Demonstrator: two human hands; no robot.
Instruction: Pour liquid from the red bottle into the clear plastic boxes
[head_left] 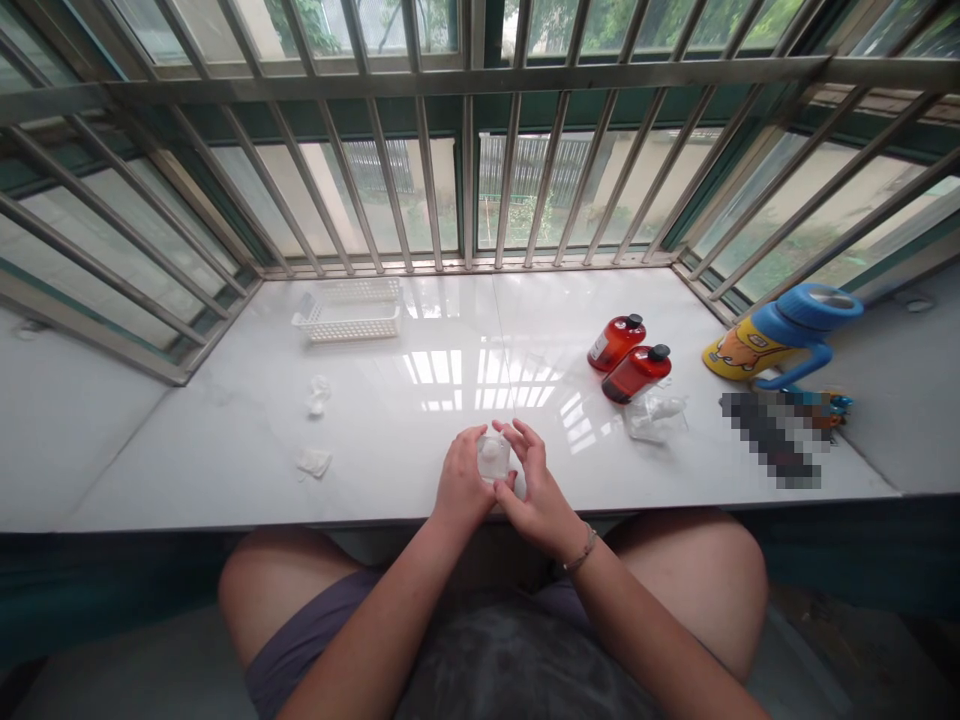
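Close to the table's front edge, my left hand (463,472) is closed around the left side of a small clear container (493,458). The container is square-sided and see-through, with a whitish round part showing in its middle; its exact kind is hard to tell. My right hand (534,492) curves around the right side, its thumb near the bottom and fingertips near the top edge. A bracelet circles the right wrist. Part of the container is hidden behind the fingers.
Two red bottles (636,374) with black caps stand at right, beside clear plastic pieces (656,415). Farther right are a blue-and-yellow flask (772,340) and a pixelated dark object (772,440). A white basket (349,325) and crumpled tissues (313,462) lie left. Window bars border the back.
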